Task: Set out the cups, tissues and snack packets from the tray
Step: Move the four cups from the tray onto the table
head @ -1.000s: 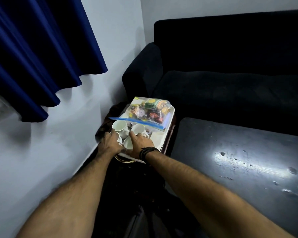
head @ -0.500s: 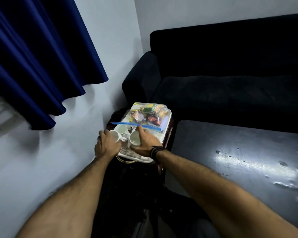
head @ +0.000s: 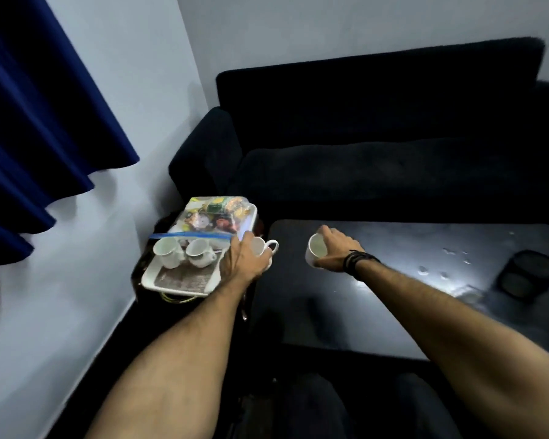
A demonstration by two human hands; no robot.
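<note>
Now each grip has a white cup in it. The left hand [head: 244,259] is closed over the top and side of one cup [head: 262,248], whose handle sticks out to the right of the fingers; this cup is at the gap between the tray [head: 178,283] and the dark bench [head: 393,299], and whether it touches anything below cannot be told. The right hand [head: 336,248], with a dark band at the wrist, is wrapped round a second cup [head: 314,253] tilted so its mouth faces the camera, held above the near-left part of the bench.

Just left of the left grip, two more white cups [head: 184,251] stand side by side on the tray, touching or nearly so. Beyond them, further from that grip, a clear zip bag of snack packets [head: 213,217] lies across the tray's far half, its blue seal strip next to the cups. Nearer than the cups, a bare patterned part of the tray floor shows.

Well to the right of the right grip, a dark round object [head: 530,274] sits on the bench; what it is cannot be told. Tissues cannot be made out.
</note>
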